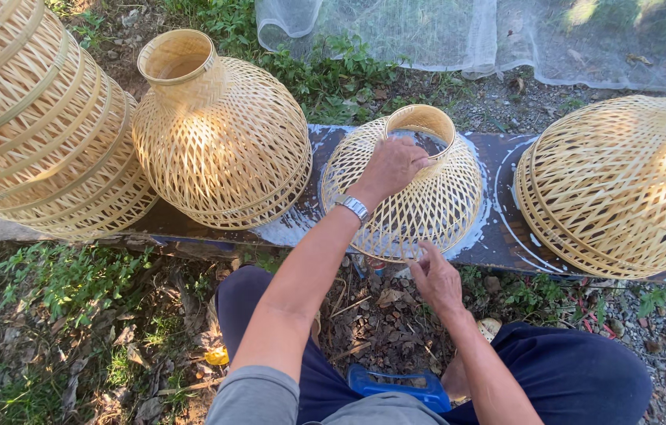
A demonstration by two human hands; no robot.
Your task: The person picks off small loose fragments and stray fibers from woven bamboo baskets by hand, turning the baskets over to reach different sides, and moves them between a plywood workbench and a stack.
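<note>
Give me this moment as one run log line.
left hand: on neck of woven bamboo shade | right hand: at its lower rim | board: wet

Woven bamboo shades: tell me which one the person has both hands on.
The small shade at the middle of the plank: left hand grips its neck, right hand touches its lower rim; the others stand untouched.

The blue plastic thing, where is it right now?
In the head view the blue plastic thing lies low at centre, on the ground between the person's knees, just below the right hand and the small woven shade.
</note>
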